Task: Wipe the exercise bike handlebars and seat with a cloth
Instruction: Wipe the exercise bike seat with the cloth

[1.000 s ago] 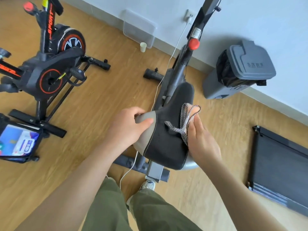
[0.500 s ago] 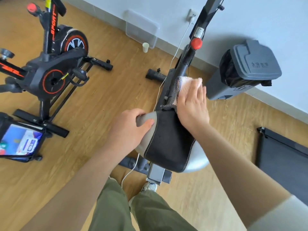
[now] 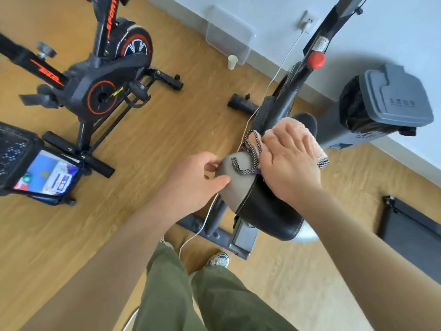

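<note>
The black and grey bike seat point(image 3: 265, 209) sits in the middle of the view, its narrow nose pointing toward the wall. My right hand point(image 3: 290, 161) lies flat, fingers straight, pressing a pink cloth point(image 3: 285, 124) with a checkered edge onto the middle of the seat. My left hand point(image 3: 193, 180) grips the seat's grey left side, thumb on top and fingers curled under. The bike's frame with its red knob point(image 3: 316, 59) rises beyond the seat. The handlebars are out of view.
A second black and orange exercise bike point(image 3: 100, 84) stands at left, with a lit tablet point(image 3: 47, 175) below it. A grey lidded bin point(image 3: 386, 108) stands by the wall at right. A white cable point(image 3: 279, 70) runs to a wall socket. A paper cup point(image 3: 232, 61) stands on the floor.
My right hand slid the cloth up to the seat's nose, then back toward the middle, with the cloth's loop now draped over the grey left side. My left hand kept its grip.
</note>
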